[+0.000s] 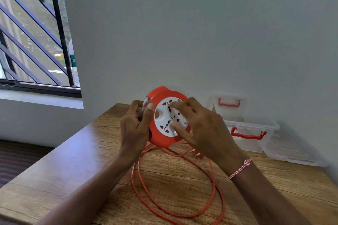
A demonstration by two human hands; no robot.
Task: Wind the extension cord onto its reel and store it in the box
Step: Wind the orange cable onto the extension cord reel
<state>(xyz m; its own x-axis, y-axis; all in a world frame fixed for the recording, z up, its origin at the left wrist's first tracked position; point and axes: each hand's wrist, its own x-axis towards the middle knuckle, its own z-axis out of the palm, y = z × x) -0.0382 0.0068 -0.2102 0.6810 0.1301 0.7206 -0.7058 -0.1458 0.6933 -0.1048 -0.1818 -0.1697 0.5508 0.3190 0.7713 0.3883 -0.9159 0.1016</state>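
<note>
An orange reel (pixel 161 97) with a white socket face (pixel 165 120) is held upright above the wooden table (pixel 76 159). My left hand (pixel 136 124) grips its left rim. My right hand (pixel 199 126) lies on the white face, fingers pressed into it. The orange cord (pixel 213 184) hangs from the reel's underside and lies in loose loops on the table below my hands. The plug end is partly hidden behind my right hand.
A clear plastic box with red handles (pixel 250 133) stands open at the back right by the wall, its lid (pixel 228 104) leaning behind it. More clear lids or trays (pixel 292 151) lie to its right. A barred window (pixel 36 33) is on the left.
</note>
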